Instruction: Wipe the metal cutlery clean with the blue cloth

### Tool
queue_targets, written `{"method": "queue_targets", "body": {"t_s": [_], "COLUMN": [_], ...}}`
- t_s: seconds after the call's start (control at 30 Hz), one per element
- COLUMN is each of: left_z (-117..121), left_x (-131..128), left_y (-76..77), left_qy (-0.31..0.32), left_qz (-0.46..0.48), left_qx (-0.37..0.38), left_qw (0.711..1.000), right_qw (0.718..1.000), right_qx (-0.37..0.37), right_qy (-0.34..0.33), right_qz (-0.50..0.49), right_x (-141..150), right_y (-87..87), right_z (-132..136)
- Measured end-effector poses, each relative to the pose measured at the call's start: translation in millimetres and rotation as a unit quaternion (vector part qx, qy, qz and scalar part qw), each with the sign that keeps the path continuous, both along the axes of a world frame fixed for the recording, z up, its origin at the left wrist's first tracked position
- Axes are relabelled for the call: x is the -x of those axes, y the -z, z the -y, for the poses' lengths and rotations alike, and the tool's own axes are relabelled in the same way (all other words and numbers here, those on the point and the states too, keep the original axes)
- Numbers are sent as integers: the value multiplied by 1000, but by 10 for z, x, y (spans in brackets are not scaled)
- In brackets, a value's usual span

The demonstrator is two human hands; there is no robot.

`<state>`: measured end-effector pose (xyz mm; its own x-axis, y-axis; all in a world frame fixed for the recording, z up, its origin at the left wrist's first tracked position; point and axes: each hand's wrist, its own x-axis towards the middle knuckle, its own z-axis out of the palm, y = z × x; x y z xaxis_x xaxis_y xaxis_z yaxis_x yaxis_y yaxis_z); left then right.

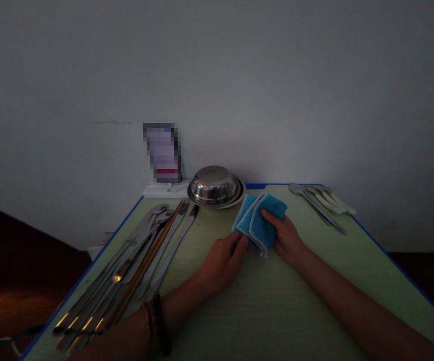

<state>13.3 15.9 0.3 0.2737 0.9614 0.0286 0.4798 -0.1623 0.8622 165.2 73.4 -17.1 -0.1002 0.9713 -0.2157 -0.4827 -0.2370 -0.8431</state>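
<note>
Folded blue cloth with pale edging is held up over the table by my right hand, its thumb pressed on the front. My left hand is closed at the cloth's lower left corner. A thin dark sliver shows between its thumb and fingers, too small and dim to name. Whether the cloth wraps around anything is hidden. To the left of my left hand lie several metal spoons, a pair of brown chopsticks and table knives, side by side.
A shiny metal bowl sits upside down on a metal dish at the back. A blurred phone stands on a white base by the wall. Several spoons, some with white handles, lie back right on the green table.
</note>
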Motion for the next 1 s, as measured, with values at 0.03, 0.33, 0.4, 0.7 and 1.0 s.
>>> {"method": "queue_targets", "body": {"t_s": [0.03,0.33,0.4,0.7,1.0], "left_z": [1,-9,-11,-18,-11], "left_x": [0,-1,2,-2,19], "left_y": [6,9,10,-1,-24], "left_qy": [0,14,20,14,56], "left_qz": [-1,-6,-13,-1,-71], "left_qx": [-1,14,16,41,12], "left_qw": [1000,1000,1000,999,996], "right_qw": [1000,999,999,1000,999], "right_qx": [3,-20,-23,-21,-26], "right_qy": [-5,-27,-24,-18,22], "right_qz": [-4,1,8,7,1], "right_x": [-2,-23,-25,-16,-13], "right_y": [0,58,66,49,53], "right_z": [0,-9,-14,-28,-43]}}
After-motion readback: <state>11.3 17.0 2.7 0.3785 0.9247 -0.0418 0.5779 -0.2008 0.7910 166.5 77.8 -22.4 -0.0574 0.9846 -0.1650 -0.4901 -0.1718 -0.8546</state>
